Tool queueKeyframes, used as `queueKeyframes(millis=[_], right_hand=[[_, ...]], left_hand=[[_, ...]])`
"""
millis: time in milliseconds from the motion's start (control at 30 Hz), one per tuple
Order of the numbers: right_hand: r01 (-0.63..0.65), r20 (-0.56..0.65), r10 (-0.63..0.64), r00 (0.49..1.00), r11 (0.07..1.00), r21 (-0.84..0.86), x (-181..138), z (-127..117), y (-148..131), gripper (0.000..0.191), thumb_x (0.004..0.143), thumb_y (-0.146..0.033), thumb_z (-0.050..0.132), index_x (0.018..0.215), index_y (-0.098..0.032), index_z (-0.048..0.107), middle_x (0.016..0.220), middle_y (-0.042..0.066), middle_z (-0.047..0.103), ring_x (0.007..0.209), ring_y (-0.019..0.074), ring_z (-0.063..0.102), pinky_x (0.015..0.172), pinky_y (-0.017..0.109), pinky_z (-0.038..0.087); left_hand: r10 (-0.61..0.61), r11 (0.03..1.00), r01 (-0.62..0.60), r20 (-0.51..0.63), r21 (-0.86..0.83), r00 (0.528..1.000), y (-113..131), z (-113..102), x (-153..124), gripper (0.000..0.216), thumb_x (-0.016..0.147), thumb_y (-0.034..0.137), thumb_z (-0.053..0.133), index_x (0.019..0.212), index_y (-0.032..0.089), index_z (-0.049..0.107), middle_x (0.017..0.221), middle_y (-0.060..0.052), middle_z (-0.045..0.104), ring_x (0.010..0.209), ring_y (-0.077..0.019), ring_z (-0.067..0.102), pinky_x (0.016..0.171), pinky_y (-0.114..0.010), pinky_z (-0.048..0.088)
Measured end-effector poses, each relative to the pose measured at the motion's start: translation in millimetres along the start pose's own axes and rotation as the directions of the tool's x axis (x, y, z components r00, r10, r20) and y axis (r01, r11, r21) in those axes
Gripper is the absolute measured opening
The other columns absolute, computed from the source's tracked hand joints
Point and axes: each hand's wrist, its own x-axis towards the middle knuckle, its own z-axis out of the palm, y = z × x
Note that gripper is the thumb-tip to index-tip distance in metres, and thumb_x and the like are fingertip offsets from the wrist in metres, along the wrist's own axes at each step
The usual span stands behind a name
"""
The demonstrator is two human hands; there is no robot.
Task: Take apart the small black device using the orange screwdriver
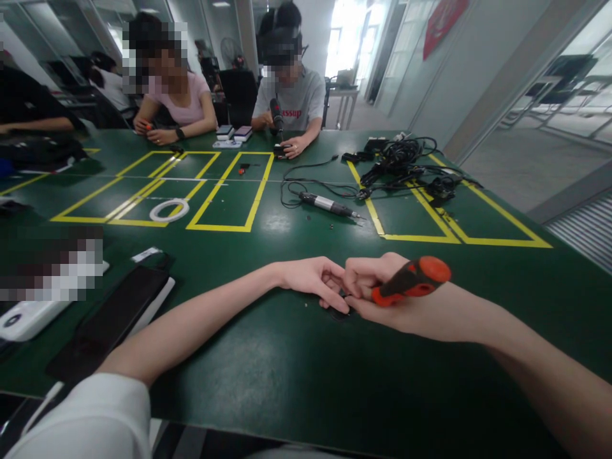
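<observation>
My right hand (382, 299) is closed around an orange and black screwdriver (411, 280), its handle sticking out to the right above my wrist. My left hand (318, 280) rests on the green table (296, 376) right beside it, fingers curled and pinched against the right fingers at a small dark thing I cannot make out. A few tiny pale specks, perhaps screws, lie on the table next to the hands.
An electric screwdriver (329, 205) with cable lies ahead, a tangle of black cables (406, 169) at far right. A white tape ring (169, 210) sits in yellow-taped boxes. Black and white devices (115, 312) lie at near left. Two people sit opposite, one holding a power screwdriver (276, 115).
</observation>
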Motion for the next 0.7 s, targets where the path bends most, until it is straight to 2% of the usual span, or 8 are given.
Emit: queueKeyframes(millis=[200, 300, 433, 567, 700], right_hand=[[-0.075, -0.003, 0.075, 0.997, 0.996, -0.051, -3.7, -3.1, -4.1, 0.017, 0.081, -0.017, 0.064, 0.075, -0.022, 0.049, 0.068, -0.005, 0.052, 0.060, 0.0125, 0.048, 0.057, 0.024, 0.041], [-0.066, 0.015, 0.067, 0.998, 0.997, -0.025, -2.5, -1.6, -3.0, 0.016, 0.080, -0.015, 0.062, 0.074, -0.022, 0.049, 0.067, -0.005, 0.050, 0.059, 0.0114, 0.048, 0.057, 0.023, 0.040], [-0.022, 0.006, 0.021, 1.000, 0.999, 0.049, -0.1, -1.0, 1.0, 0.022, 0.085, -0.023, 0.066, 0.074, -0.022, 0.047, 0.063, -0.006, 0.048, 0.055, 0.0104, 0.042, 0.052, 0.023, 0.036], [-0.061, -0.003, 0.061, 0.998, 0.998, 0.027, -1.1, -3.3, 0.0, 0.021, 0.083, -0.021, 0.066, 0.073, -0.022, 0.048, 0.065, -0.004, 0.052, 0.058, 0.0122, 0.047, 0.054, 0.024, 0.039], [-0.070, -0.004, 0.070, 0.998, 0.998, -0.008, -2.3, -3.7, -4.6, 0.017, 0.079, -0.017, 0.065, 0.076, -0.022, 0.049, 0.069, -0.004, 0.054, 0.060, 0.0119, 0.048, 0.056, 0.024, 0.040]], left_hand=[[0.012, 1.000, -0.012, 0.021, -0.005, 1.000, 3.4, 1.9, -1.1, 0.039, 0.055, 0.035, 0.100, 0.074, 0.013, 0.074, 0.064, 0.002, 0.071, 0.054, -0.0047, 0.056, 0.054, -0.018, 0.045], [0.015, 1.000, -0.015, 0.025, 0.008, 1.000, 3.4, 1.2, -1.4, 0.041, 0.053, 0.035, 0.101, 0.075, 0.013, 0.074, 0.065, 0.003, 0.071, 0.053, -0.0046, 0.056, 0.054, -0.018, 0.045], [0.025, 0.999, -0.025, 0.021, 0.021, 0.999, 0.1, -1.0, -0.5, 0.044, 0.054, 0.039, 0.100, 0.082, 0.014, 0.076, 0.070, 0.001, 0.074, 0.055, -0.0059, 0.060, 0.055, -0.018, 0.048], [0.047, 0.998, -0.048, 0.028, 0.036, 0.999, -1.8, -1.6, 0.2, 0.041, 0.059, 0.041, 0.098, 0.079, 0.013, 0.075, 0.069, 0.001, 0.073, 0.054, -0.0049, 0.058, 0.055, -0.018, 0.047], [0.010, 1.000, -0.010, 0.009, 0.013, 1.000, -0.8, -0.3, 0.3, 0.047, 0.053, 0.043, 0.099, 0.078, 0.013, 0.074, 0.069, 0.000, 0.073, 0.056, -0.0063, 0.060, 0.055, -0.019, 0.047]])
